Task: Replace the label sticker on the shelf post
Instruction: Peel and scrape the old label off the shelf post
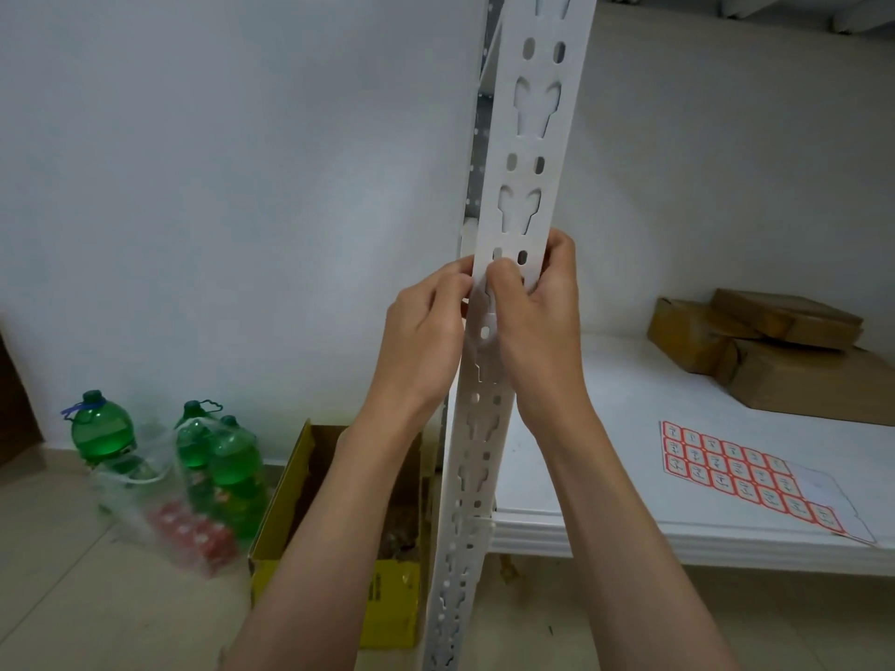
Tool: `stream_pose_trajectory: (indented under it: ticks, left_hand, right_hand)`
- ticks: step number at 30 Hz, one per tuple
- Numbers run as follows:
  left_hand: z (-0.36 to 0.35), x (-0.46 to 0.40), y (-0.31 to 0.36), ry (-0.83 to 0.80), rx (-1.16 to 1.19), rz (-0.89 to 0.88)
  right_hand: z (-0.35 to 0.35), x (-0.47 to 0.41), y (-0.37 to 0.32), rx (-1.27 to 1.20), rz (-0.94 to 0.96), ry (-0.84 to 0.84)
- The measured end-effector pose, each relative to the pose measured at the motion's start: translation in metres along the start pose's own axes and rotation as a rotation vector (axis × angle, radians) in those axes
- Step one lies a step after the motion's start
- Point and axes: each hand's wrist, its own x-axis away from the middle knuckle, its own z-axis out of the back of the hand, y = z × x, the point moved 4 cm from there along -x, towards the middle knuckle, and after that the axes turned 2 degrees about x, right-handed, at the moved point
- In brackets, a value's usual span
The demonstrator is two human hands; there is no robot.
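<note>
I see both hands up on the white slotted shelf post: my left hand pinches its left edge, my right hand curls around the front. The red-bordered label sheet lies on the white shelf.

Storeroom, white slotted metal shelving, taped cardboard parcels on shelf, bagged green bottles stood on tiled floor

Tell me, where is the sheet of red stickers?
In the head view, the sticker sheet lies lower right on the white shelf, in front of the brown boxes.
</note>
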Motion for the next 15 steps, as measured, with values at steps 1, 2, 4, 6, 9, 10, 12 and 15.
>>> stream_pose_trajectory:
  ticks: [1,2,4,6,9,10,12,15]
  left_hand:
    - [0.0001,-0.0003,-0.0004,-0.001,0.000,-0.002]
    - [0.0002,-0.0005,-0.0008,-0.001,-0.001,-0.002]
    - [0.0005,-0.0008,-0.0013,0.004,-0.003,-0.003]
    - [0.0004,-0.0010,-0.0021,0.003,-0.004,-0.006]
    - [0.0005,-0.0013,-0.0028,0.002,0.003,-0.008]
    - [0.0004,-0.0012,-0.0030,0.004,0.003,-0.007]
    - [0.0002,-0.0006,-0.0030,0.005,0.002,-0.008]
    - [-0.0005,0.0002,-0.0023,0.009,0.006,-0.002]
  right_hand:
    - [-0.0006,-0.0002,-0.0003,0.008,0.001,-0.009]
    - [-0.0012,-0.0003,-0.0010,0.015,0.005,-0.018]
    - [-0.0006,-0.0004,-0.0019,0.031,0.016,-0.029]
    - [0.0006,-0.0003,-0.0016,0.042,0.020,-0.038]
    - [0.0014,-0.0010,0.0006,0.070,0.031,-0.050]
    - [0.0015,-0.0011,0.0013,0.074,0.032,-0.053]
    - [0.0009,-0.0014,0.0023,0.074,0.031,-0.061]
    - [0.0002,-0.0007,0.0032,0.077,0.029,-0.073]
